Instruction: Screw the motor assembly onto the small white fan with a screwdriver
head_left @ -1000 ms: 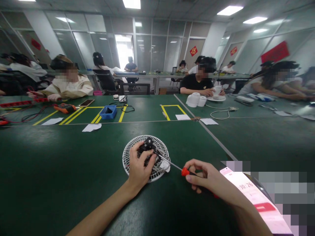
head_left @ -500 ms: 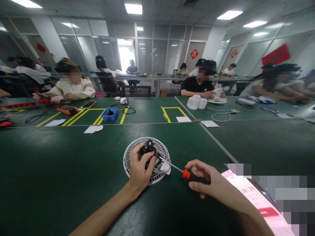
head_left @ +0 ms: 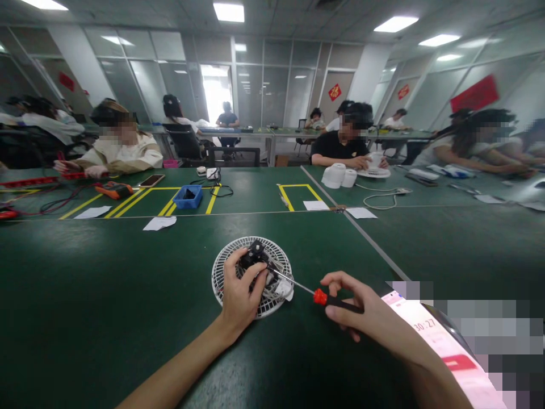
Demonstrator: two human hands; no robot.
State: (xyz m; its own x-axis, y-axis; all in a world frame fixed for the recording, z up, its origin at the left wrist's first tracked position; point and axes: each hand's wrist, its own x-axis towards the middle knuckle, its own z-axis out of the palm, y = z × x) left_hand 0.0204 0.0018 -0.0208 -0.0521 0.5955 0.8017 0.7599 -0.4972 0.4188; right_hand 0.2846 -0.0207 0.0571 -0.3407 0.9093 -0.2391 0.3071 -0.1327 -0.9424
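A round white fan grille (head_left: 219, 272) lies on the green table, with a black motor-like part (head_left: 256, 248) and grey wiring on it. My left hand (head_left: 240, 287) is closed around the black part, thumb and forefinger near the tip of the screwdriver. The screwdriver (head_left: 320, 296) has a black handle with a red collar, and its metal shaft slants up to the left into the black part. My right hand (head_left: 351, 304) holds the handle between thumb and fingers. A white tag or piece (head_left: 284, 288) rests at the grille's right edge; the exact spot under the tip is hidden.
A lit phone (head_left: 426, 329) lies at the lower right beside my right forearm. Farther off are a blue bin (head_left: 188, 197), paper sheets (head_left: 159, 223), an orange multimeter (head_left: 114, 190) and white rolls (head_left: 334, 176). Co-workers sit across the table.
My right fingers have shifted slightly around the screwdriver handle. My left hand keeps its grip on the black part, and the whole view has moved a little.
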